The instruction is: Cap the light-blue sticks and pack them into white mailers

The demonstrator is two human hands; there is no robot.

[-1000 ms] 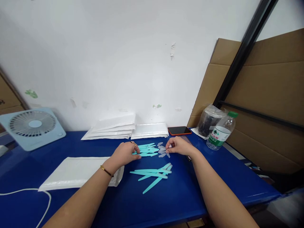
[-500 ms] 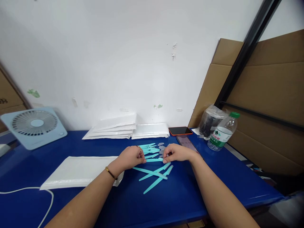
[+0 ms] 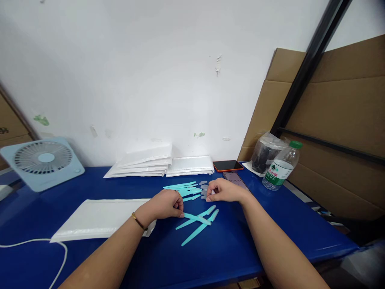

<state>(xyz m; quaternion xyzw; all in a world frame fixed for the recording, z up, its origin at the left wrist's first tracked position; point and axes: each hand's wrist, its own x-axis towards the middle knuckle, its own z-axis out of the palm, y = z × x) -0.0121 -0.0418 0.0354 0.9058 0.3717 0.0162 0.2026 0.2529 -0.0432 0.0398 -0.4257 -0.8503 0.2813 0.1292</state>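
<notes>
My left hand (image 3: 168, 204) pinches the left end of a turquoise stick (image 3: 197, 218) with a pale tip. That stick lies across two more turquoise sticks (image 3: 195, 234), whose tips are pale too. Behind the fingers several turquoise sticks (image 3: 185, 186) lie in a loose row, partly hidden by my left hand. My right hand (image 3: 222, 190) is closed on a small translucent piece (image 3: 213, 192), mostly covered by the fingers. Next to it lie several translucent caps (image 3: 203, 187).
A white padded envelope (image 3: 96, 216) lies left of my hands. Stacked envelopes (image 3: 144, 160) stand against the wall. A fan (image 3: 45, 162) and a cable (image 3: 64, 257) are at the left. Two phones (image 3: 228, 165), a bottle (image 3: 279, 168) and a bagged dark object (image 3: 263, 156) are at the right.
The stick held between both hands has left that spot. My left hand has moved slightly nearer, onto the crossed stick's end. My right hand has moved slightly away, off the stick.
</notes>
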